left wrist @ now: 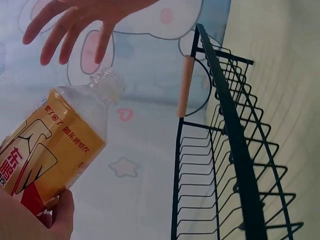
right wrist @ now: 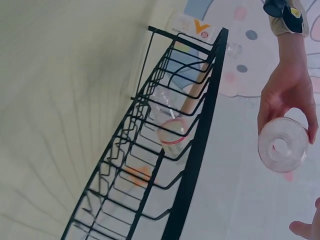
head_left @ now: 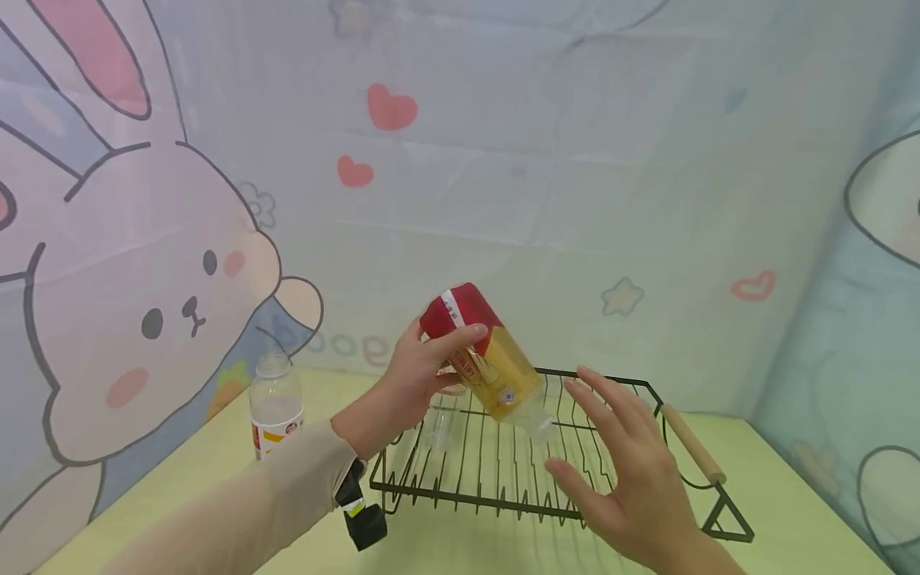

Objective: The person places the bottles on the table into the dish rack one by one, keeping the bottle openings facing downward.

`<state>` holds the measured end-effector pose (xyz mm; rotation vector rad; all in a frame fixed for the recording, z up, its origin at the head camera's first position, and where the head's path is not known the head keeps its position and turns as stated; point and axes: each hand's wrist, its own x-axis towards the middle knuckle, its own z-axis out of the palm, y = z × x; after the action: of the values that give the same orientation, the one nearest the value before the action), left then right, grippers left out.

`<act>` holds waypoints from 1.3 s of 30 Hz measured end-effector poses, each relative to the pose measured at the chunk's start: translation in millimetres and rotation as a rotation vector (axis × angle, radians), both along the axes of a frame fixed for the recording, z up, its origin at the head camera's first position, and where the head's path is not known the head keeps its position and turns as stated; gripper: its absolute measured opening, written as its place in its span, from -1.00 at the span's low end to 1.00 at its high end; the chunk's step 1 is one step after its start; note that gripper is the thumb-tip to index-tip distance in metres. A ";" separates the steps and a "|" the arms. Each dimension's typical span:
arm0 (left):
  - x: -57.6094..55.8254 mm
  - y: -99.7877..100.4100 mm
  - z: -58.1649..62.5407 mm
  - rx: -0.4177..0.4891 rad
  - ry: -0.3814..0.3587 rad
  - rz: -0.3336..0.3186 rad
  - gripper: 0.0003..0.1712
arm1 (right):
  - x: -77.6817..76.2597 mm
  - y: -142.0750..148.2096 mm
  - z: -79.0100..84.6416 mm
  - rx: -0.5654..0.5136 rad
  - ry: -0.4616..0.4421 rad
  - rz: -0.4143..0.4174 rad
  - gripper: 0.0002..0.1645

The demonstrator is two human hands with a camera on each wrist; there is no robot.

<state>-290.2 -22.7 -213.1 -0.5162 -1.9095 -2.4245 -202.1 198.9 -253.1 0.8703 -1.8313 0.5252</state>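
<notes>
My left hand (head_left: 406, 374) grips a clear plastic bottle (head_left: 516, 367) with a red and yellow label around its base end. The bottle is held tilted above the wire rack, its neck pointing down to the right. In the left wrist view its threaded neck (left wrist: 107, 85) shows no cap. Fingers spread, my right hand (head_left: 636, 475) hovers over the rack's right side, apart from the bottle's mouth and holding nothing. In the right wrist view the bottle (right wrist: 283, 145) is seen mouth-on, below the left hand (right wrist: 290, 90).
A black wire rack (head_left: 477, 501) with a wooden handle (head_left: 693, 443) stands on the pale green table (head_left: 776, 471). Another clear container (head_left: 442, 423) is at the rack's left part. Left of the rack stands a clear bottle (head_left: 276, 399) with a white, red and yellow label. A cartoon cloth (head_left: 539, 200) hangs behind.
</notes>
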 end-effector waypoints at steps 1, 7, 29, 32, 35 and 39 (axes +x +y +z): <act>-3.1 0.9 1.0 -0.024 0.009 0.009 -0.28 | 0.4 3.2 -2.0 -0.002 -0.012 -0.012 -0.26; -23.1 7.5 8.1 -0.164 0.000 0.072 -0.15 | 3.4 17.1 -11.8 -0.036 -0.029 -0.028 -0.29; -74.9 8.5 15.4 -0.548 0.061 0.176 -0.12 | 14.0 27.1 -29.2 -0.079 -0.067 -0.089 -0.36; -76.7 7.0 11.8 -0.585 0.075 0.197 -0.04 | 13.5 27.8 -31.1 -0.085 -0.049 -0.081 -0.35; -80.5 7.7 7.6 -0.617 0.091 0.207 0.04 | 13.4 28.9 -32.2 -0.091 -0.050 -0.076 -0.35; -84.0 13.2 0.2 -0.671 0.111 0.202 0.08 | 15.1 29.5 -32.6 -0.092 -0.066 -0.080 -0.35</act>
<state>-374.3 -9.5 -212.9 -0.4186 -2.5488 -1.5627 -187.0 228.4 -285.7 0.7225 -1.8777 0.5892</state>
